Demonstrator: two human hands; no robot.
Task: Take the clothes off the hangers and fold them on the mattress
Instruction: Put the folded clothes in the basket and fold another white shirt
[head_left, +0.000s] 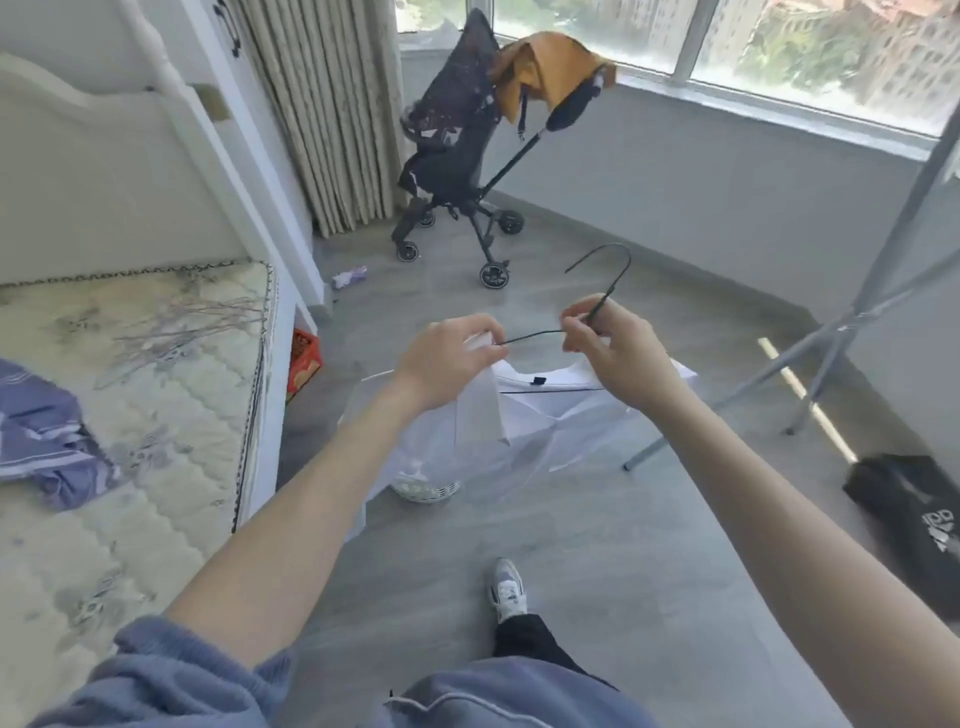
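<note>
Two bare forearms reach out from pushed-up blue sleeves (171, 670), over a grey floor (597, 519). One grey-white shoe (506, 592) sits below, between the arms.

Left hand (447, 364): fingers curled, gripping a bunched shoulder of the white shirt (524, 415) where the wire arm enters the cloth. Right hand (615, 353): fingers pinching the neck of the black wire hanger (598, 310) just below the hook. Hook points up and away, free of any rail. Shirt hangs in mid-air off the hanger, collar between the two hands, body draped down toward the floor. Not on the mattress.

Mattress (130, 519) runs along the left, bare quilted top. Blue striped garment (41, 431) lies crumpled on it near the left edge. Further up the mattress, a pile of thin wires, probably loose hangers (192, 322); too blurred to be sure.

Behind the shirt, a white basket (423, 488) on the floor, partly hidden. Red box (304, 358) by the bed frame. Black bag (914, 519) at right, beside the grey legs of a drying rack (831, 338).

Far end: dark stroller (457, 145) with an orange cloth (556, 57) over its handle, curtain (332, 104) to its left, window (779, 41) behind.
</note>
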